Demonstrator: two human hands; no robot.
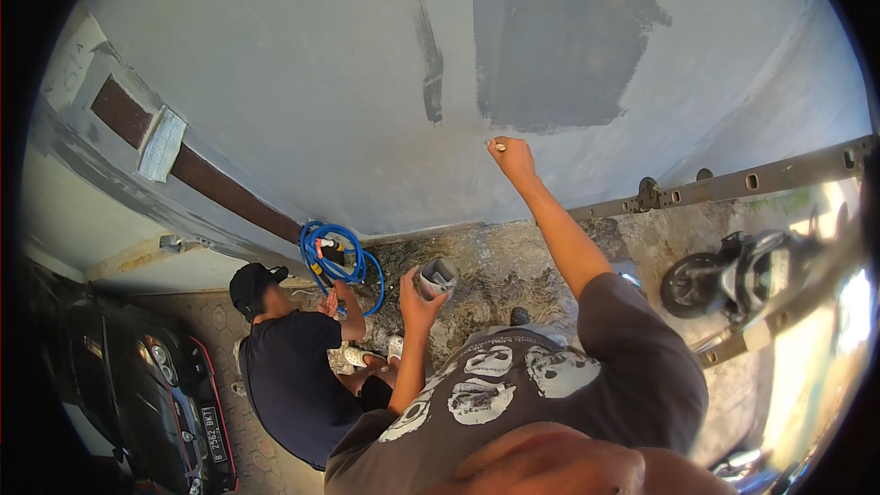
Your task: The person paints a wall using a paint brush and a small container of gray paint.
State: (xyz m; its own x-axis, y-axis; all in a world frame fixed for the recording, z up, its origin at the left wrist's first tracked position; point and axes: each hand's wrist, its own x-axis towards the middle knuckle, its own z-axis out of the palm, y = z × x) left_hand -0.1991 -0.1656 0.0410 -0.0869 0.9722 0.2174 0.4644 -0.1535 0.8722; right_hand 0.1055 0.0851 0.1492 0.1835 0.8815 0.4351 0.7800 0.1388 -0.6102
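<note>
Head view, right hand: so the right hand [515,161] is up at the wall (touching or just off it, can't tell), fingers curled tight round a short, pale, stick-like handle [500,147]; can't make out the working end
Left hand: well apart and lower down, the left hand [419,306] is wrapped round a grey, round, open-topped container [439,277]
Paint: big dark-grey patch [561,46] just above the right hand on the smooth pale-grey wall [321,82], plus a skinny dark-grey streak [430,69] left of it
Blue stuff: coiled blue hose or cable [359,261] near the wall's foot, left of the container
Company: a crouching person in a black cap and dark tee [293,371], hands by the coil
Rides: shiny black car with red trim [137,385] far left, black-and-silver motorbike [752,270] right, below a slotted grey metal rail [724,188]
</note>
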